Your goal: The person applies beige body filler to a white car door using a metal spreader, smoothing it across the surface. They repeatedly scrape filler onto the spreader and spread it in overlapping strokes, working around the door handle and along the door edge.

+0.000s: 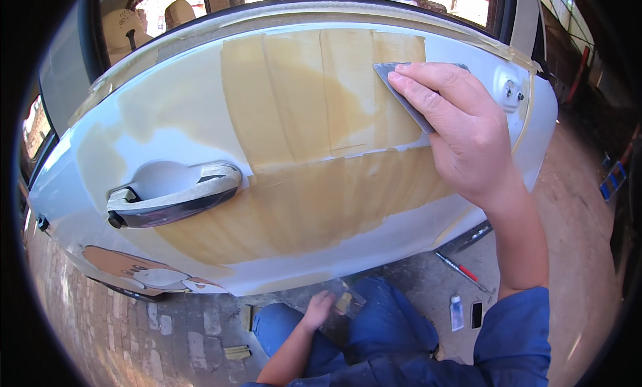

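Observation:
A white car door (321, 280) bears broad tan filler patches (287, 99) on its upper and middle panel. My right hand (468, 133) grips a flat metal scraper (408, 109) with thumb and fingers, its blade against the upper right patch. Low in the view, my left hand (316, 312) holds a flat board (354, 295) with a small tan blob of filler on it, near my knee. To the left on the door are a handle (177, 206) with tape on its top and a cartoon animal decal (120, 263).
The car window (154, 13) with seats behind it is above. On the ground (200, 323) are a red-handled metal tool (466, 272), a small plastic bottle (457, 313), a phone (476, 315) and offcuts (237, 352). A blue-and-silver object (612, 181) stands at the far right.

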### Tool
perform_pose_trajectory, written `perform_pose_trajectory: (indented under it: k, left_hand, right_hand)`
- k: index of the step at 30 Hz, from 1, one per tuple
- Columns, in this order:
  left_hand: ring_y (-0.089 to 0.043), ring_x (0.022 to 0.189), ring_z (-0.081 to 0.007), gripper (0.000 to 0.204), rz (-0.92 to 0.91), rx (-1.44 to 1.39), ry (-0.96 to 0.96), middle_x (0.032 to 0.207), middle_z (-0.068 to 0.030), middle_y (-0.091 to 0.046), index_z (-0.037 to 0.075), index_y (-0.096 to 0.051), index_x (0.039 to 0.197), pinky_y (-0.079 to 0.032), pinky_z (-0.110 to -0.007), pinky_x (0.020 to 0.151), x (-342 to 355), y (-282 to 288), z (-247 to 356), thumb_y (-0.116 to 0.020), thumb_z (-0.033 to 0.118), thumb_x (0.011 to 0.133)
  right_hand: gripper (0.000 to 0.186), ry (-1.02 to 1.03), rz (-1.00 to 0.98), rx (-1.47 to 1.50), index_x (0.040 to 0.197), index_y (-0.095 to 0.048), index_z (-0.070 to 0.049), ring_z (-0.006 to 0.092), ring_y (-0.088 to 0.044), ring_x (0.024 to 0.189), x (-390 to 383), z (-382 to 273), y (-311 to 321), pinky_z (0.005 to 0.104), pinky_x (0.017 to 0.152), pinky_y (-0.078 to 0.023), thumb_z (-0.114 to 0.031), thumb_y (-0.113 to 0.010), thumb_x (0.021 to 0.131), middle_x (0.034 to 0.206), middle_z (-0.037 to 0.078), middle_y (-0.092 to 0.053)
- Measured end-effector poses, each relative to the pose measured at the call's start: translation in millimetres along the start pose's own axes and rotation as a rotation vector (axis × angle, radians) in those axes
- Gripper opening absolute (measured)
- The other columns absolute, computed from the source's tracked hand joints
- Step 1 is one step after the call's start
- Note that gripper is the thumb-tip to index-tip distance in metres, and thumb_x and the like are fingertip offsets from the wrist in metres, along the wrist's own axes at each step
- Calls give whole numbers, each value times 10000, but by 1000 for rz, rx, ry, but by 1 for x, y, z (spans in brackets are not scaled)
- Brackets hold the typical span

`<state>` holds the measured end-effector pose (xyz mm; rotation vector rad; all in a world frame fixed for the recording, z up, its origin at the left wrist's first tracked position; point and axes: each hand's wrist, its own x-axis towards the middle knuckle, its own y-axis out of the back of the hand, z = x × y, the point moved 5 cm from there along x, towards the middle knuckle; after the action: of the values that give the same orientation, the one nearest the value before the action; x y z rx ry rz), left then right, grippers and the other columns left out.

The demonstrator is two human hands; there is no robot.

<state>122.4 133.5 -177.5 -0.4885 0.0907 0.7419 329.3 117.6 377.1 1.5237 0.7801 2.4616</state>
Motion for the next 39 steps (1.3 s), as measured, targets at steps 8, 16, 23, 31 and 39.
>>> perform_pose_trajectory:
  k: [8,16,23,31,39]
  left_hand:
    - [-727,763,-244,321,19,41,14,1008,-154,-706,-77,-609,1188,-597,-330,703,-6,-6,4,-496,198,1067]
    - [-739,735,-259,322,54,135,8,980,-159,-708,-88,-612,1167,-583,-322,682,-8,6,1,-484,182,1046]
    - [-752,724,-273,368,87,186,-3,991,-179,-728,-102,-621,1183,-575,-318,669,-6,5,2,-454,192,1037]
    - [-725,717,-251,312,67,154,40,907,-148,-683,-97,-610,1118,-585,-338,676,-5,1,4,-506,187,1043]
    - [-714,715,-222,281,8,88,53,860,-112,-669,-67,-615,1090,-566,-320,659,-1,0,-9,-502,187,1053]
  right_hand:
    - [339,-24,-6,-6,1126,-752,15,312,-700,1046,-46,-33,-12,418,955,-580,25,-689,793,1131,132,-724]
    - [355,-57,-62,66,1119,-741,32,309,-701,1036,-55,-47,9,416,933,-588,37,-677,771,1124,133,-723]
    - [393,-68,100,-71,1175,-723,-10,319,-686,1044,-5,25,36,384,890,-568,92,-604,814,1150,140,-718]
    - [413,-84,11,-38,1191,-720,-3,319,-679,1062,-5,38,22,374,934,-545,127,-608,815,1179,148,-713]
    - [436,-63,37,-7,1167,-728,29,341,-689,1058,-45,8,8,412,942,-556,122,-629,753,1150,162,-718]
